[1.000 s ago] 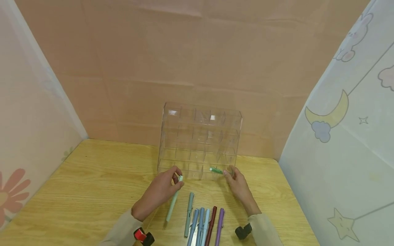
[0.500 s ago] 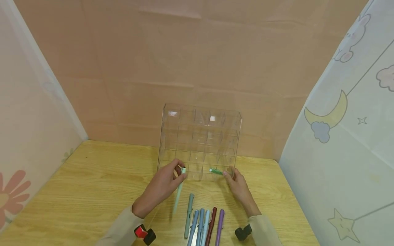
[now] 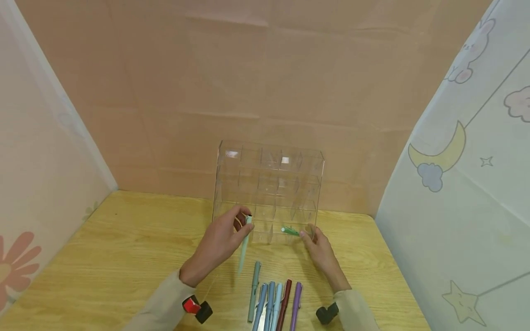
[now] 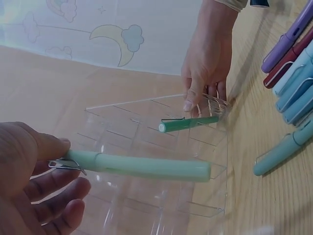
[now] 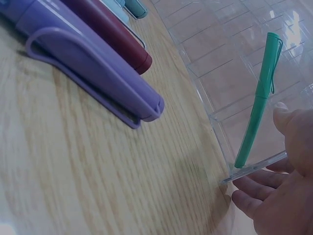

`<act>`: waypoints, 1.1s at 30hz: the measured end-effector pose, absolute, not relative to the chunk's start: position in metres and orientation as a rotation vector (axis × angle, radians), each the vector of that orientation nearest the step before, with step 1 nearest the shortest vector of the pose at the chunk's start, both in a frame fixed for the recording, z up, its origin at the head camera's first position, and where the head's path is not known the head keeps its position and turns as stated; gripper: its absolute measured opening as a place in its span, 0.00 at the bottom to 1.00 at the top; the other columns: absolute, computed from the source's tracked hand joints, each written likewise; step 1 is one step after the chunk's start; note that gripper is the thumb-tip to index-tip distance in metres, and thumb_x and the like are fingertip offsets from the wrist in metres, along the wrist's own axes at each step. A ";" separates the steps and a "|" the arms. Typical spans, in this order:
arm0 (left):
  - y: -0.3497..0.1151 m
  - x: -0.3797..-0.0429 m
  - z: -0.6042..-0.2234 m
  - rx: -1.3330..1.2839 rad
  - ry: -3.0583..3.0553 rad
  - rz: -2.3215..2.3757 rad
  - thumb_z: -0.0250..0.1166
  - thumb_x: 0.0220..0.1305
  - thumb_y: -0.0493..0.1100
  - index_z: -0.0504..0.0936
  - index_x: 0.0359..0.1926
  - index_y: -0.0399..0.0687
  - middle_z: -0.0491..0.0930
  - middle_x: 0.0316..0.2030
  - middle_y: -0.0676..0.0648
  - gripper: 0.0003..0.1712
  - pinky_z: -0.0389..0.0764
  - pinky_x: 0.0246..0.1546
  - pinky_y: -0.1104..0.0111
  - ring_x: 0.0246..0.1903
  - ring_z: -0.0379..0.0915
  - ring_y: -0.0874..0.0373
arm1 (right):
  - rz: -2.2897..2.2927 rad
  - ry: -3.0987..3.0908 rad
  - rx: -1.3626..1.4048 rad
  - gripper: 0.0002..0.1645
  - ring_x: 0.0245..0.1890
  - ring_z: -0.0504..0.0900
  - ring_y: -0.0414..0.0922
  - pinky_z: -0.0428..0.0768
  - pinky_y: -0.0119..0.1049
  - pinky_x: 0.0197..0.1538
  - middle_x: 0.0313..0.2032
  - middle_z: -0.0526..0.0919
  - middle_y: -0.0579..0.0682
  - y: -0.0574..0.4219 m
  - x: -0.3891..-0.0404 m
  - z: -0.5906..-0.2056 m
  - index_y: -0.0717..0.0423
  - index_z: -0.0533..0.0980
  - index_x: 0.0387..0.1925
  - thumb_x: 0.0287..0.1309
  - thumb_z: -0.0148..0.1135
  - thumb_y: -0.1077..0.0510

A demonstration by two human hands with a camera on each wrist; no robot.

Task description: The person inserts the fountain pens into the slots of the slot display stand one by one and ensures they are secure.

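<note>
My left hand (image 3: 221,236) pinches a pale mint pen (image 4: 151,166) near its clip end, thumb against fingers. The pen's other end points down toward the table in the head view, in front of a clear compartmented organizer (image 3: 267,211). With my right hand (image 3: 323,253) I grip the organizer's lower right side wall, thumb inside and fingers outside. A green pen (image 5: 257,105) leans in a bottom-row compartment beside that thumb, its capped end sticking out. Whether the thumb touches the green pen is unclear.
On the wooden table (image 3: 136,257) before the organizer lie a grey-green pen (image 3: 254,292), blue pens (image 3: 269,303), a light blue pen (image 3: 277,303), a dark red pen (image 3: 284,305) and a purple pen (image 3: 296,305). An orange-brown backdrop (image 3: 165,92) stands behind.
The left hand has lifted the mint pen off the table and brought it up toward the organizer, tilting it steeper. The right hand and the green pen stay where they were.
</note>
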State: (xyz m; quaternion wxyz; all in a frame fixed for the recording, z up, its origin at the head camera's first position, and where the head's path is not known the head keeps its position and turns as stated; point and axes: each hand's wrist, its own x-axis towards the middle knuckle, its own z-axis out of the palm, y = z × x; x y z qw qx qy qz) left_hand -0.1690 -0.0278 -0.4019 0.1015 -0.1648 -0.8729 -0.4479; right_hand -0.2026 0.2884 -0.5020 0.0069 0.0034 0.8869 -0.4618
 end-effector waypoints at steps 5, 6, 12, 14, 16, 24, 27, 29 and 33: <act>-0.025 -0.172 -0.398 -0.504 -2.528 -1.365 0.71 0.73 0.44 0.81 0.55 0.53 0.83 0.37 0.54 0.13 0.78 0.38 0.70 0.35 0.75 0.63 | -1.442 2.773 0.017 0.44 0.79 0.60 0.72 0.65 0.67 0.77 0.80 0.58 0.72 0.287 -0.202 -0.502 0.68 0.52 0.82 0.83 0.50 0.42; -0.025 -0.172 -0.397 -0.503 -2.517 -1.381 0.70 0.74 0.44 0.81 0.55 0.53 0.82 0.37 0.54 0.13 0.78 0.39 0.69 0.35 0.75 0.63 | -1.440 2.775 0.022 0.44 0.79 0.60 0.72 0.65 0.67 0.77 0.80 0.58 0.72 0.287 -0.202 -0.502 0.68 0.52 0.82 0.83 0.50 0.41; -0.019 -0.177 -0.391 -0.494 -2.462 -1.444 0.70 0.73 0.43 0.81 0.56 0.50 0.83 0.37 0.52 0.14 0.80 0.41 0.70 0.36 0.76 0.62 | -1.439 2.776 0.034 0.45 0.79 0.60 0.72 0.65 0.67 0.77 0.80 0.59 0.72 0.288 -0.201 -0.501 0.67 0.53 0.82 0.83 0.50 0.40; -0.018 -0.178 -0.389 -0.497 -2.454 -1.452 0.70 0.73 0.43 0.81 0.56 0.50 0.83 0.37 0.51 0.14 0.80 0.41 0.70 0.36 0.76 0.62 | -1.443 2.774 0.037 0.46 0.79 0.60 0.72 0.65 0.67 0.77 0.80 0.58 0.72 0.288 -0.201 -0.500 0.67 0.53 0.82 0.83 0.50 0.39; -0.016 -0.179 -0.389 -0.497 -2.449 -1.456 0.71 0.73 0.43 0.81 0.56 0.50 0.84 0.37 0.51 0.14 0.80 0.41 0.70 0.36 0.77 0.62 | -1.454 2.765 0.044 0.46 0.79 0.60 0.72 0.65 0.67 0.77 0.80 0.59 0.71 0.288 -0.200 -0.500 0.66 0.53 0.82 0.83 0.50 0.39; -0.010 -0.184 -0.388 -0.528 -2.419 -1.514 0.70 0.74 0.42 0.81 0.56 0.49 0.84 0.39 0.51 0.13 0.82 0.42 0.69 0.37 0.78 0.61 | -1.474 2.754 0.042 0.46 0.79 0.61 0.72 0.66 0.69 0.76 0.80 0.60 0.71 0.290 -0.198 -0.500 0.66 0.53 0.82 0.83 0.51 0.40; -0.007 -0.186 -0.388 -0.547 -2.407 -1.533 0.69 0.74 0.42 0.81 0.57 0.49 0.84 0.39 0.51 0.13 0.82 0.42 0.70 0.38 0.78 0.61 | -1.472 2.757 0.028 0.47 0.79 0.60 0.73 0.65 0.69 0.76 0.80 0.59 0.71 0.290 -0.198 -0.501 0.67 0.53 0.82 0.82 0.51 0.38; -0.006 -0.187 -0.388 -0.552 -2.405 -1.533 0.69 0.74 0.41 0.81 0.56 0.49 0.84 0.39 0.51 0.13 0.82 0.42 0.70 0.38 0.78 0.62 | -1.469 2.761 0.021 0.47 0.79 0.60 0.73 0.65 0.69 0.76 0.80 0.59 0.71 0.290 -0.198 -0.501 0.67 0.53 0.82 0.82 0.51 0.37; -0.002 -0.190 -0.388 -0.565 -2.393 -1.544 0.69 0.74 0.41 0.80 0.56 0.49 0.84 0.39 0.51 0.13 0.81 0.42 0.70 0.38 0.78 0.61 | -1.469 2.764 0.021 0.49 0.79 0.61 0.73 0.65 0.68 0.76 0.79 0.60 0.72 0.291 -0.197 -0.501 0.67 0.53 0.82 0.81 0.51 0.36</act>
